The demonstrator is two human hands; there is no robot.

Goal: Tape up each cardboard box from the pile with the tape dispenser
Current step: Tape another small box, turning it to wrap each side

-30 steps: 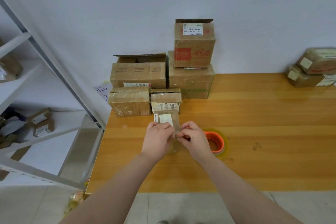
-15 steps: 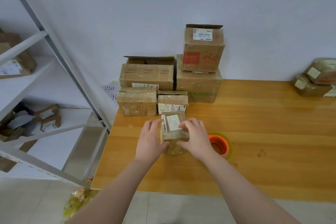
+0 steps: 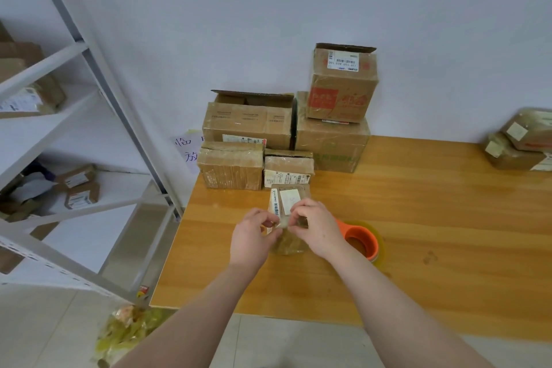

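- Head view: the small box stands on the table near its front left, its long axis running away from the person. The left hand and right hand both pinch its near upper edge with curled fingers.
- The tape dispenser lies just right of the right hand, the nearer one.
- The pile of boxes sits close behind. Nothing seems to bar the reach.
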